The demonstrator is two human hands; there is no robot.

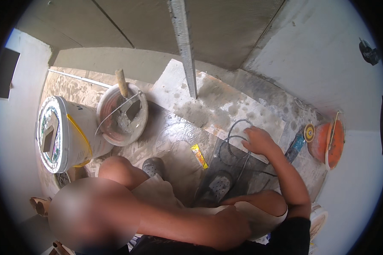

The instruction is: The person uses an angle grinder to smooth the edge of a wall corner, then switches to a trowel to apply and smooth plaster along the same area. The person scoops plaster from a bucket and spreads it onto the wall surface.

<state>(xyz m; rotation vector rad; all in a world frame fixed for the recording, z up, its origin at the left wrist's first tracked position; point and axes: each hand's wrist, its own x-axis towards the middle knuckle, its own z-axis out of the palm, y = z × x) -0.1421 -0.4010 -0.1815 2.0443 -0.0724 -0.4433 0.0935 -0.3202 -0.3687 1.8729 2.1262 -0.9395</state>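
My right hand (256,138) has its fingers closed on a looped grey cable (230,153) over the dark floor panel. Beside it lies a dust-marked white board (212,97); a yellow packet (198,156) is to the left. A teal angle grinder (296,146) with a yellow disc lies to the right. My left hand (232,223) rests low near my right thigh, its fingers hidden; a blurred patch covers part of the view at lower left.
A white lidded bucket (81,127) and a mortar basin (110,131) holding a trowel stand left. An orange bucket (332,151) is against the right wall. A metal straightedge (183,46) stands upright on the board. Walls enclose the space.
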